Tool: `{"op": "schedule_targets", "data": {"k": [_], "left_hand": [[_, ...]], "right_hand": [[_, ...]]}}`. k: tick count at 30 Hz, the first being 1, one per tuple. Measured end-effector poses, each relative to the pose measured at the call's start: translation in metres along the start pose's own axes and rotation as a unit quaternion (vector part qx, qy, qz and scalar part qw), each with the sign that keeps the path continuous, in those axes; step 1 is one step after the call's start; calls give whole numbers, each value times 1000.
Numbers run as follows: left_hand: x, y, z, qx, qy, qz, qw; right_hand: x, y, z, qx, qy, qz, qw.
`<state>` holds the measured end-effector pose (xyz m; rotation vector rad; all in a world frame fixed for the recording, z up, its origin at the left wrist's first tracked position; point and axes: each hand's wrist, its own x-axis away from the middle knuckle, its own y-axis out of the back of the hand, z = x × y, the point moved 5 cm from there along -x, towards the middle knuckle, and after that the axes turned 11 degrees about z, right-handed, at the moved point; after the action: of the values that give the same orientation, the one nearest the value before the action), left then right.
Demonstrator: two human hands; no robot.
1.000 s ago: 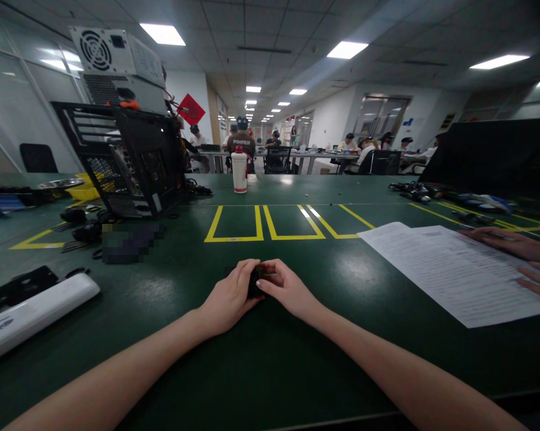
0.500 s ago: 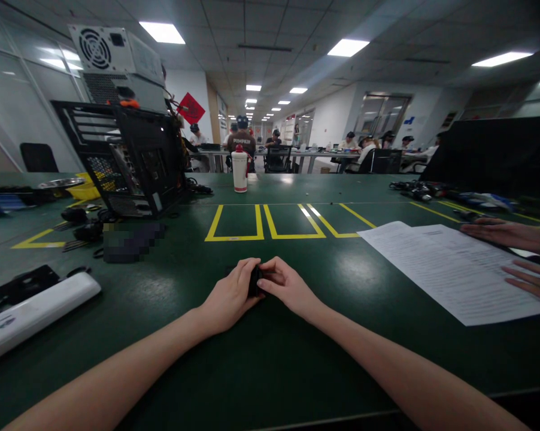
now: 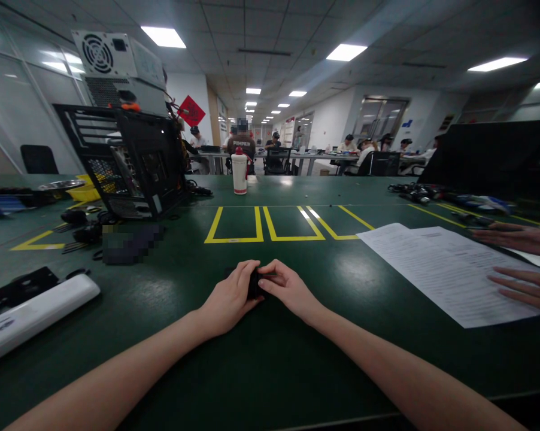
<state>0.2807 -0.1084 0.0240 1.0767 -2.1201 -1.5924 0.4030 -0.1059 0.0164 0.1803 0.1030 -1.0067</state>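
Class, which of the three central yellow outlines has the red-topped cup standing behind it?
The leftmost outline: the cup stands beyond its far side. The middle outline and rightmost outline lie farther right.

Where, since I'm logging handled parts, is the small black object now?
In the head view, the small black object is just left of centre, partly hidden between the left hand and the right hand, nearer than the yellow tape outlines.

On the green table (image 3: 270,377) we see a black computer case (image 3: 160,158) at the left, silver metal boxes (image 3: 144,63) stacked on top. A white cup (image 3: 240,175) with a red lid stands beyond the yellow tape (image 3: 234,240). To our right lies printed paper (image 3: 440,275); to our left, a long white bar (image 3: 41,314).
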Motion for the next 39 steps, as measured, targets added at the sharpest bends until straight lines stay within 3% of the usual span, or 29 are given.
{"op": "schedule_targets", "data": {"k": [7,12,21,25,30,39], "left_hand": [[0,1,-1,2,4,-2,1000],[0,0,0,2,3,-2,1000],[-1,1,0,2,9,-4,1000],[0,2,-2,3,12,0,1000],[0,2,-1,-4,10,1,1000],[-1,0,-1,-8,4,-3,1000]], "right_hand": [[1,1,-2,11,-41,-9,999],[4,-3,4,7,-11,16,1000],[1,0,1,18,-25,-15,999],[2,-1,0,10,-48,2,999],[3,-2,4,-5,-11,8,1000],[3,-1,4,17,-20,-18,1000]]}}
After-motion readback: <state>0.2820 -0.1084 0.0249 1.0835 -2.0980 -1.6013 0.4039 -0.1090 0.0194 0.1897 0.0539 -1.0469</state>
